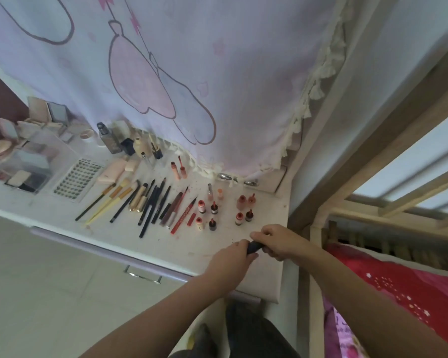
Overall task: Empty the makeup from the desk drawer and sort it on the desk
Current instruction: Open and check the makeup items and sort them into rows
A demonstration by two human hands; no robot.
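Near the desk [217, 254] front edge, left hand [232, 257] and right hand [276, 241] both grip one dark tube [254, 246], beside sorted lip tints [212, 215].

Your desk [217, 244] has a pale, matt top, speckled with marks, and its drawer front [93, 248] looks smooth lilac with a shiny metal handle [142, 275]. Along the back edge hangs a soft cloth curtain [192, 73] with a tasselled fringe. At the left edge you see a clear glossy plastic organiser [34, 161]. The brushes [106, 202] have gold metallic ferrules. The bed frame [373, 151] at the right looks like pale wood.
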